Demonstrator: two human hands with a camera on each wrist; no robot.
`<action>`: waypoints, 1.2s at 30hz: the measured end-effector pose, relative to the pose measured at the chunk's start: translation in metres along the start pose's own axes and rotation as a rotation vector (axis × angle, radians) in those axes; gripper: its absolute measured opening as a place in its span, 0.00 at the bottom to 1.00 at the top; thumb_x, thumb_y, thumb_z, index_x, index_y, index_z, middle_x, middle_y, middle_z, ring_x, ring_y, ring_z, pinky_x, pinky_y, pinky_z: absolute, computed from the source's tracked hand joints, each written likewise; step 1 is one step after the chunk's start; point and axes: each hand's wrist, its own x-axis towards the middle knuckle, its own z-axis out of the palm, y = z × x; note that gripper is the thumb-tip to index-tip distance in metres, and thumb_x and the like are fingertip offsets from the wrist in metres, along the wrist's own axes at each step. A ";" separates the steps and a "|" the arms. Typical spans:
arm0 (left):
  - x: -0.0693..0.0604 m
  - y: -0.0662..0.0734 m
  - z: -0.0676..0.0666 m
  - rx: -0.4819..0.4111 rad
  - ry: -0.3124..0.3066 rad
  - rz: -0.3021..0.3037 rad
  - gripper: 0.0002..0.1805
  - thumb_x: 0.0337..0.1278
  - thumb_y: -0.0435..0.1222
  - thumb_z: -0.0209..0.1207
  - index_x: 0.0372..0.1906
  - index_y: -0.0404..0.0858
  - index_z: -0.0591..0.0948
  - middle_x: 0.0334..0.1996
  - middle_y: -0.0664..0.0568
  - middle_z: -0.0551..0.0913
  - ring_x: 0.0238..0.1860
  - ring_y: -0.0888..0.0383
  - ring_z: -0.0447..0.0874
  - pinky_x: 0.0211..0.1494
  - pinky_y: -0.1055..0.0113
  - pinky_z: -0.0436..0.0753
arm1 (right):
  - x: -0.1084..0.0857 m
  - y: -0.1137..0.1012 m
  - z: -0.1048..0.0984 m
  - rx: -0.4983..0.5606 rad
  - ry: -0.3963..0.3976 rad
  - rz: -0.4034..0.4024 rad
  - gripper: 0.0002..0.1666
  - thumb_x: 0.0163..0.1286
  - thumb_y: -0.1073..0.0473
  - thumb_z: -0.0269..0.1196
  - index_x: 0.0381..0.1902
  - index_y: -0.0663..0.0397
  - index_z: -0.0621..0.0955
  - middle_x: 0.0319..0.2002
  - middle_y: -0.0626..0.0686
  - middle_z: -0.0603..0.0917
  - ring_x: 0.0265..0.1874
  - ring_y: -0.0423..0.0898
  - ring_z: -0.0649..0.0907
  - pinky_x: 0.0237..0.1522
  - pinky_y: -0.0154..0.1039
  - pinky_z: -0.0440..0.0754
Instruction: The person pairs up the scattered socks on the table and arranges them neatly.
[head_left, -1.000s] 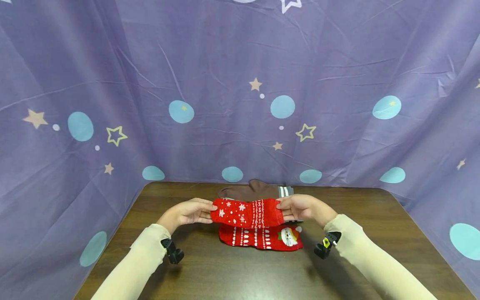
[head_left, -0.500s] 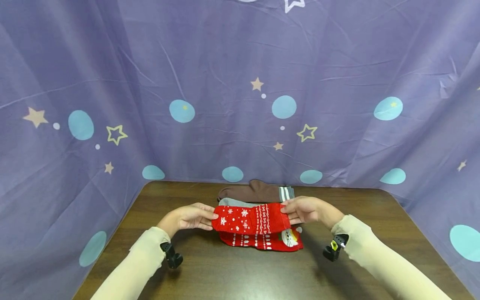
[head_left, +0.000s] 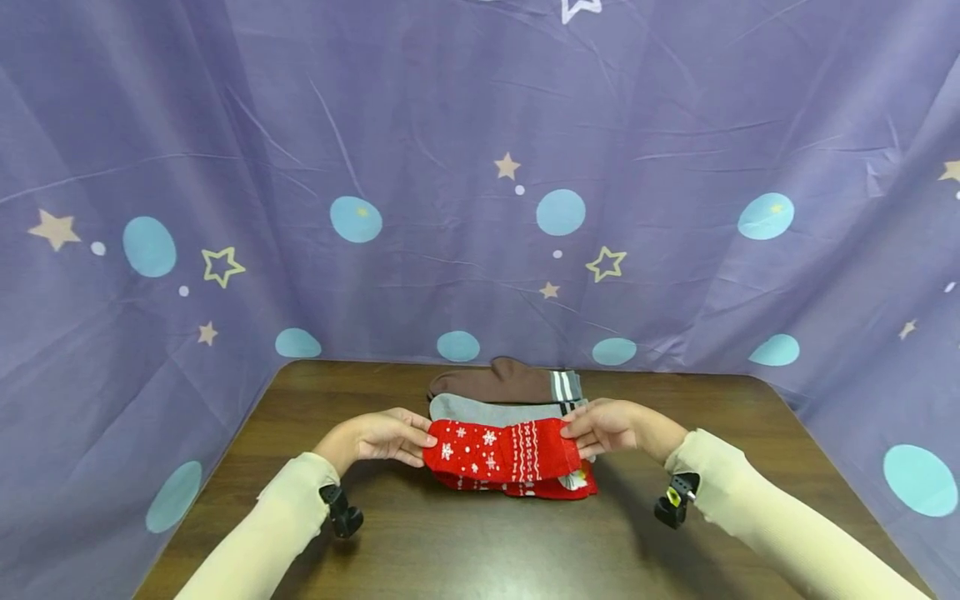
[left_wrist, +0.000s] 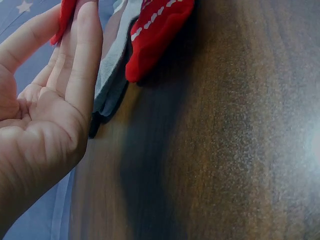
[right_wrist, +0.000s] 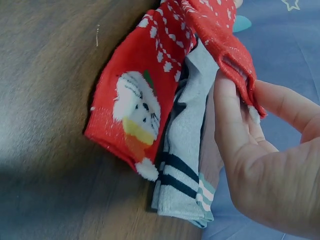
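Observation:
A red sock with white snowflakes is stretched sideways between my two hands. My left hand pinches its left end between thumb and fingers; my right hand pinches the cuff end. Below it, partly covered, lies a second red sock with a white cat face, flat on the table. In the right wrist view the held sock's cuff hangs above the lying socks, apart from them. My right thumb and fingers are on either side of that cuff.
Behind the red socks lie a grey sock with dark stripes and a brown sock with a white-striped cuff. They rest on a wooden table. A purple curtain hangs behind the table's far edge.
Both hands have brought the held sock toward me and lower, over the lying red sock, covering more of it. The grey sock behind has come into view.

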 end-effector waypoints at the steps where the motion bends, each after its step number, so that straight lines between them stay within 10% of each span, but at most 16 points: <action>1: 0.000 0.000 0.000 0.004 -0.002 -0.005 0.07 0.69 0.28 0.55 0.44 0.40 0.82 0.35 0.54 0.89 0.36 0.60 0.89 0.48 0.64 0.90 | -0.001 0.000 0.000 -0.002 0.000 -0.003 0.11 0.73 0.70 0.55 0.38 0.51 0.82 0.31 0.46 0.89 0.32 0.40 0.88 0.41 0.35 0.88; 36: 0.003 -0.012 0.011 0.098 -0.175 -0.096 0.10 0.69 0.27 0.56 0.40 0.41 0.86 0.34 0.52 0.91 0.35 0.60 0.91 0.42 0.67 0.90 | -0.005 0.026 0.000 -0.082 -0.036 0.053 0.07 0.73 0.67 0.59 0.40 0.53 0.84 0.34 0.49 0.90 0.33 0.44 0.90 0.44 0.41 0.90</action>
